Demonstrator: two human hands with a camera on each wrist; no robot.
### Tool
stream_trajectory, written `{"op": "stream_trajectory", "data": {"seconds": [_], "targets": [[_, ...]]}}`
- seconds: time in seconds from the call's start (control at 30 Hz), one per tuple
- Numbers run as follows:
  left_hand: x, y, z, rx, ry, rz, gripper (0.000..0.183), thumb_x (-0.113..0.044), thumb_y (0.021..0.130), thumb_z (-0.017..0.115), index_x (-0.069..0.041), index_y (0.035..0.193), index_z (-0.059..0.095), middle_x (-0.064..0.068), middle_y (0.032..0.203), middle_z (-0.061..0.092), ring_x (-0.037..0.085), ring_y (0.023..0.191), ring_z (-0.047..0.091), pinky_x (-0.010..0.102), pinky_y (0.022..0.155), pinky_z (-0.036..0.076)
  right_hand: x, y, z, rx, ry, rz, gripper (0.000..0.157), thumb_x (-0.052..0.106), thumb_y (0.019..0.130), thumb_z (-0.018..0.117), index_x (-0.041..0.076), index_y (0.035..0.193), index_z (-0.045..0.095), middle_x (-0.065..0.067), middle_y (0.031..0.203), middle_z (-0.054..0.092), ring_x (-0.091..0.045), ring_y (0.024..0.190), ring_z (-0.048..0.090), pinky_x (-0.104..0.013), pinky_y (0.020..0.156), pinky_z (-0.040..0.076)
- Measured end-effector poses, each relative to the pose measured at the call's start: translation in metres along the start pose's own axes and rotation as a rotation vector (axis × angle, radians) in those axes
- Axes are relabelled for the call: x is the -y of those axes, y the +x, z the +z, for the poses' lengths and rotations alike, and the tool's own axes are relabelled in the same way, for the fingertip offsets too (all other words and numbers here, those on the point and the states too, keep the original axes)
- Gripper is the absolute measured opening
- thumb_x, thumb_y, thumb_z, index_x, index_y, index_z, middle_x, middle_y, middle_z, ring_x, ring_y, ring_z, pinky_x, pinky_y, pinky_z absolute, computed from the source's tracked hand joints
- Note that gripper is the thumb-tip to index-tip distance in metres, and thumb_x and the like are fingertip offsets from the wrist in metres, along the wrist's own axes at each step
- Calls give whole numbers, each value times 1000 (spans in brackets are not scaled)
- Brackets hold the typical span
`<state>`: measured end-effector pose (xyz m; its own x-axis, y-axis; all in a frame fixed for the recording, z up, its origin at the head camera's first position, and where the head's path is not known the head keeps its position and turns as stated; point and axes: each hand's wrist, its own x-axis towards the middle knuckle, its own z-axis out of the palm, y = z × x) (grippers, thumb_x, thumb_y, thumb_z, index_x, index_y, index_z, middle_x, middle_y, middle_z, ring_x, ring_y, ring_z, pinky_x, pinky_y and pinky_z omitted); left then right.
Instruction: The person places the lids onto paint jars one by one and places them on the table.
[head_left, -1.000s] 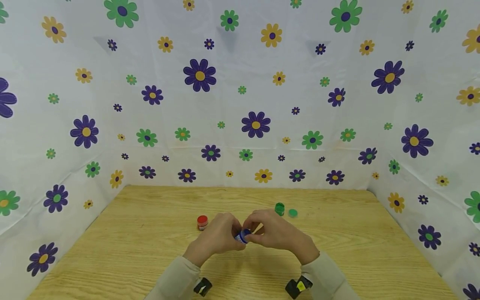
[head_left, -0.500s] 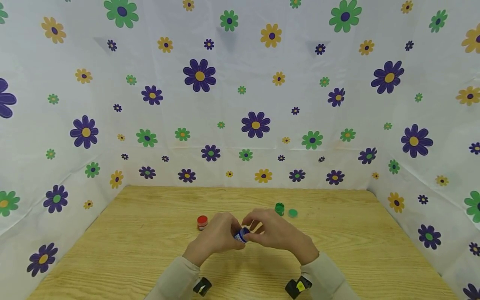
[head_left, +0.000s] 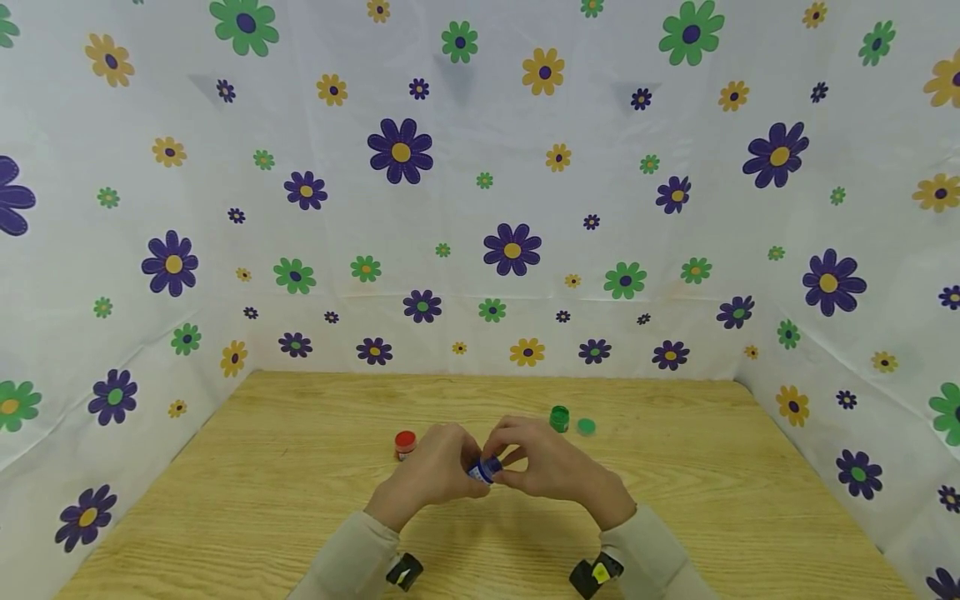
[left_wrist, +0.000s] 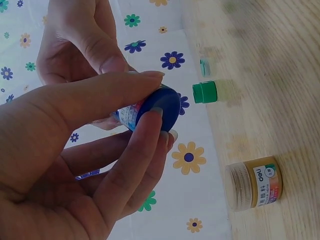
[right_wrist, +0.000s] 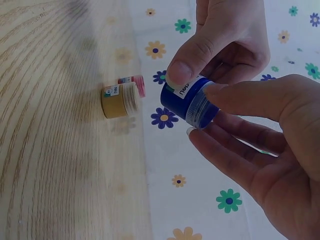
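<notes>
A small blue paint jar (head_left: 481, 472) is held tilted above the table in front of the person. Curled around its body are the thumb and fingers of the left hand (head_left: 442, 467), seen close in the left wrist view. The right hand (head_left: 551, 458) pinches the ribbed, see-through lid (right_wrist: 199, 111) between thumb and fingers. In the right wrist view the jar (right_wrist: 176, 97) shows a white label partly covered by the left thumb. The jar's base (left_wrist: 167, 107) faces the left wrist camera, with left fingertips against it.
A red-lidded paint jar (head_left: 405, 444) stands left of the hands. Behind the right hand are an uncapped green jar (head_left: 559, 419) and its lid (head_left: 586, 427). A yellow paint jar (left_wrist: 256, 184), hidden in the head view, stands on the wooden table (head_left: 300, 517). Flowered cloth (head_left: 450, 200) surrounds the table.
Half a second ago the right index finger was lifted off the lid; now it is back down on it. The left hand and the jar have barely moved.
</notes>
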<state>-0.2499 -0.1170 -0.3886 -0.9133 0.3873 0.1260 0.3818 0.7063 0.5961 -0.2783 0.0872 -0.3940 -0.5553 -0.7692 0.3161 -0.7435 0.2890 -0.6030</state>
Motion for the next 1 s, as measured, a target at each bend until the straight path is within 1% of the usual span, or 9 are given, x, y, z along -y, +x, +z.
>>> {"op": "stream_trajectory", "data": {"seconds": [0.1,0.23,0.5,0.73,0.83,1.0], "targets": [[0,0,0,0,-1,-7,15,-9,73,89,-5,81,78,-1,69,72,7,61,62,22,56,51,0,0,0,2,13,22,19,1,90,76,5,108,73,-8,107,68,-19,101,71,-22,83,60],[0,-1,1,1,-5,-4,14,-8,73,89,-5,80,78,-2,68,72,7,60,61,22,55,50,0,-1,-1,8,20,42,19,3,91,75,4,110,73,-10,106,69,-19,99,73,-19,81,59],[-2,-1,1,6,-23,-1,13,-7,73,89,-4,82,79,-1,69,72,8,60,61,23,55,51,0,0,-1,-5,-35,69,14,14,95,74,7,107,76,-7,100,72,-12,89,72,-16,74,57],[-3,-2,0,8,-27,1,13,-7,73,88,-4,83,80,1,72,75,8,61,64,24,56,54,-3,2,1,-22,-83,62,14,20,97,72,8,103,77,-5,95,75,-7,83,69,-16,71,56],[-3,-2,0,6,-26,2,13,-7,73,88,-4,82,79,1,71,75,8,61,64,24,56,54,-3,1,0,-30,-87,57,17,20,98,72,6,106,76,-7,98,76,-8,83,70,-15,70,56],[-4,-2,0,4,-22,8,13,-7,73,88,-4,81,78,1,71,74,8,61,63,24,56,53,-2,0,-2,-37,-93,51,23,20,97,73,5,114,74,-11,107,77,-14,88,74,-16,70,57]]}}
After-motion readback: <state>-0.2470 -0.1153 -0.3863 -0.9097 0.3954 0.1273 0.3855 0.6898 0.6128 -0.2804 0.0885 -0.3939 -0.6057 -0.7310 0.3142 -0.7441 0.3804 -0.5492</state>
